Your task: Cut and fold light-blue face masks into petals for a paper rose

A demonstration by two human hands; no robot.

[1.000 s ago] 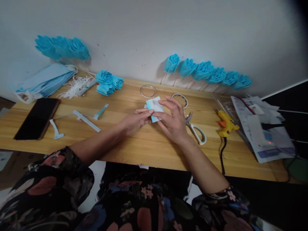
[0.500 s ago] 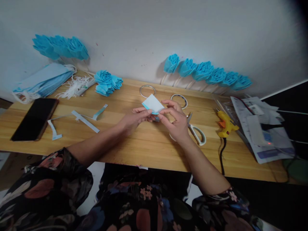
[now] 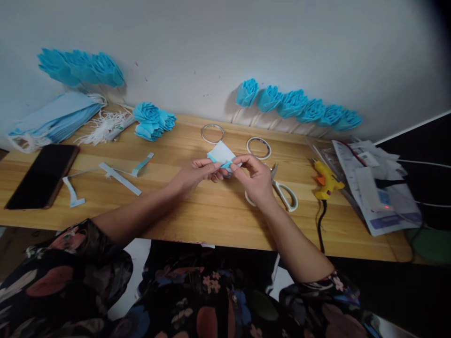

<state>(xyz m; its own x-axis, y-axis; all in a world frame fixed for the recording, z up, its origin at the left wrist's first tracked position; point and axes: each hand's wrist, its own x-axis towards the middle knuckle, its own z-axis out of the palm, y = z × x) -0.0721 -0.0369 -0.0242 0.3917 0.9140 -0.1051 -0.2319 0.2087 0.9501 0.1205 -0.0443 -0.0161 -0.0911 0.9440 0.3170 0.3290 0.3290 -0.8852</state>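
A small square of mask fabric (image 3: 221,151), white on top with blue edges, is held between both hands above the table. My left hand (image 3: 200,172) pinches its lower left edge, thumb on top and fingers beneath. My right hand (image 3: 254,176) grips the lower right corner between thumb and forefinger, where the blue side shows folded over. What lies under the square, behind the fingers, is mostly hidden. White-handled scissors (image 3: 289,197) lie beside my right hand, partly covered by it. Two tape rings, one silver (image 3: 212,133) and one white (image 3: 259,148), lie just beyond the square.
Blue fabric flowers on sticks (image 3: 295,103) lean on the wall. More flowers (image 3: 151,121), a mask stack (image 3: 59,117) and white ear loops (image 3: 102,126) sit at left. A phone (image 3: 42,176) and cut strips (image 3: 120,178) lie nearer. A yellow glue gun (image 3: 327,180) rests at right.
My right thumb and fingers have closed in on the square's lower edge. Its blue underside is now folded up there. The whole view has shifted slightly.
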